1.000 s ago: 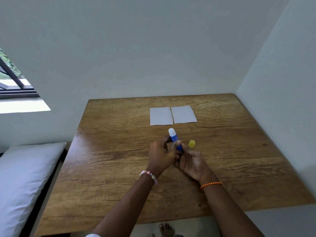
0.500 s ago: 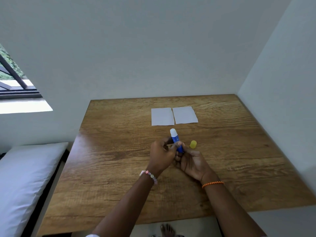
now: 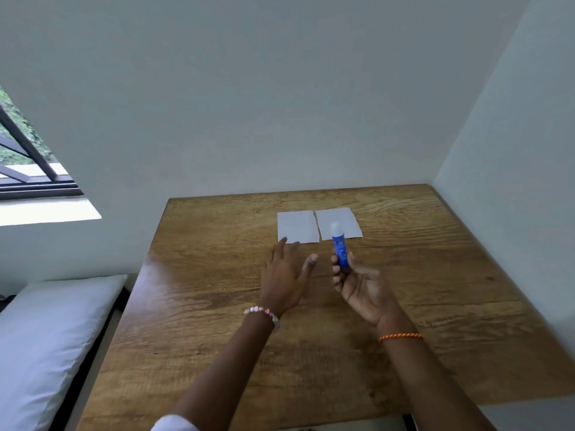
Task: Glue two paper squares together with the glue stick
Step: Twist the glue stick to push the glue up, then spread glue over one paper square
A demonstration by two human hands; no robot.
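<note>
The right hand pinches the uncapped glue stick upright at frame centre, white tip up, overlapping the right square. The left hand, fingers spread, reaches to the left square; fingertips meet its near edge. The squares lie side by side on the wooden table in a white corner; a pillow lies lower left, a window at the left.

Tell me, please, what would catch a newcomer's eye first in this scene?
First, the blue glue stick, uncapped, held upright in the right hand near the middle of the wooden table. Next, the two white paper squares lying side by side toward the far edge, with the left hand reaching open toward the left one.
</note>
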